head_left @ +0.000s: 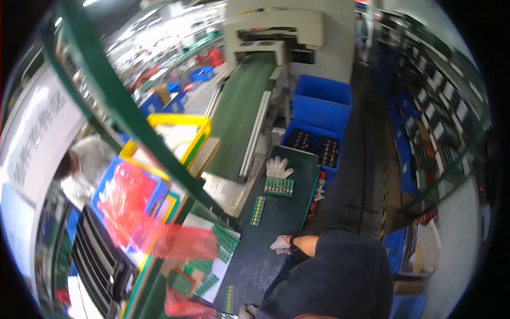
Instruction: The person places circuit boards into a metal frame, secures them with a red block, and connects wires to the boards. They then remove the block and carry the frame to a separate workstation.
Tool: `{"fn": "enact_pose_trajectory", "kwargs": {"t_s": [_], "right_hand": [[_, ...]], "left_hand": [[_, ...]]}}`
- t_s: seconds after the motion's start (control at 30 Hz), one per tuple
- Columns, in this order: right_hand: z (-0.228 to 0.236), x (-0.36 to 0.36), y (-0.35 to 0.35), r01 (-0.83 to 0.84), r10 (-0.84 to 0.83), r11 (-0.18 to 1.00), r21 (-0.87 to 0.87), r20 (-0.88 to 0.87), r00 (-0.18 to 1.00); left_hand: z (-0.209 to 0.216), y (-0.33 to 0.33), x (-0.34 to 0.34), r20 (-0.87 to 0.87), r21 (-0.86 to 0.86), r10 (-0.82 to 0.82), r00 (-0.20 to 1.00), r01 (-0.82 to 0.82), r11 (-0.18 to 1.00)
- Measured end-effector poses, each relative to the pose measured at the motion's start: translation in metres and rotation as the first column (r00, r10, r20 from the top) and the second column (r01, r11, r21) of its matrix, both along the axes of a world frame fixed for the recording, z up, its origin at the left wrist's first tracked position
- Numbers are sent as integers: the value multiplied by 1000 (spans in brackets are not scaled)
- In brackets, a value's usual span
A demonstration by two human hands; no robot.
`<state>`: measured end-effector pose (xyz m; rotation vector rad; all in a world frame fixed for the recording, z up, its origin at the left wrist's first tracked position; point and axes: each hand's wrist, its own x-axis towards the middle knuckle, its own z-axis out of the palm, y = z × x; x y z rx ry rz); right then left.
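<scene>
My right hand (281,244), in a pale glove with a red band at the wrist, lies on the dark green tabletop (255,250). Its fingers look loosely stretched, and nothing shows in them. At the lower edge is my left hand (247,311), gloved and partly cut off, its fingers too unclear to read. Close beside it lies a narrow green circuit board strip (229,299) with yellowish parts. Farther up the table is a similar strip (257,211). A wider green circuit board (279,186) with pale components lies below an empty white glove (279,167).
Left of the table, green circuit boards (227,243) lie on white sheeting with red plastic film (186,242). A green conveyor (241,111) runs from a machine beyond. Blue crates (322,101) stand at the far end. A slanting green post (125,111) crosses the left; shelving (435,90) lines the right.
</scene>
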<state>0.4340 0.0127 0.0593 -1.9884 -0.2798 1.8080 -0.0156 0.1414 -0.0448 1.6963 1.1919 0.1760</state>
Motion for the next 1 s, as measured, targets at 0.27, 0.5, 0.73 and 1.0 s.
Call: {"fn": "enact_pose_trajectory", "kwargs": {"t_s": [0.27, 0.5, 0.73, 1.0], "right_hand": [[7, -3, -8, 5, -5, 1000, -2, 39, 999], [11, 14, -8, 107, -107, 994, 3, -15, 994], [18, 8, 31, 0, -35, 932, 361, 89, 995], [81, -21, 115, -297, 27, 811, 503, 476, 879]], "left_hand": [[91, -8, 19, -12, -737, 682, 731, -468, 488], [122, -26, 39, -109, -661, 729, 676, -597, 454], [126, -28, 53, -46, -657, 717, 696, -562, 503], [124, -20, 74, -6, -550, 600, 800, -503, 666]]}}
